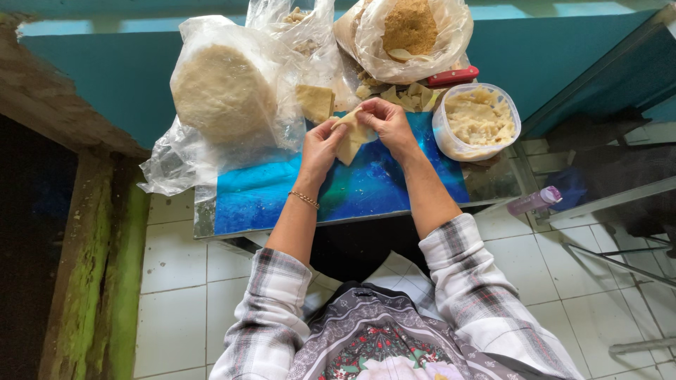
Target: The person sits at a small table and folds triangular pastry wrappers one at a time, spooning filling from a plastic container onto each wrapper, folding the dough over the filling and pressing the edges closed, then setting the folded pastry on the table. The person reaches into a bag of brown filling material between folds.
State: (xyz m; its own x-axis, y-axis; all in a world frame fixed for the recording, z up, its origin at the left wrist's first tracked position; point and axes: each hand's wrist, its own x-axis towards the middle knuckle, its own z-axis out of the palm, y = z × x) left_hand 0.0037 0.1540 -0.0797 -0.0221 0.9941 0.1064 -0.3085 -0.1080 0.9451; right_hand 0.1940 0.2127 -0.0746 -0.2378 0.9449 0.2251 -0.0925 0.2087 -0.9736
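Both my hands work one thin, pale dough wrapper (350, 137), held in the air just above the blue tabletop (282, 193), between the bagged dough disc (224, 91) and the tub of filling (479, 119).

Left hand (320, 144): thumb and forefinger closed on the wrapper's left edge, wrist bent upward, forearm rising from the lap; a thin bracelet (304, 199) sits at the wrist.

Right hand (387, 121): fingers curled over the top fold, fingertips pinched on the upper edge, knuckles toward the camera. Forearm angles in from the right, sleeve pushed back to the elbow.

Whether filling already sits inside the fold: cannot tell, the fingers cover it.

Note on doing this step well, as I judge it: keep the pinch light and even, since so thin a sheet probably tears easily; press the two edges flat together and move along the seam in small steps, leaving no gap. Support the hanging lower corner so its weight does not stretch the seam.

Nearby: a red-handled knife (452, 75) beside cut dough scraps (401, 95), and a bag of brown crumbly stuff (410, 27) behind.
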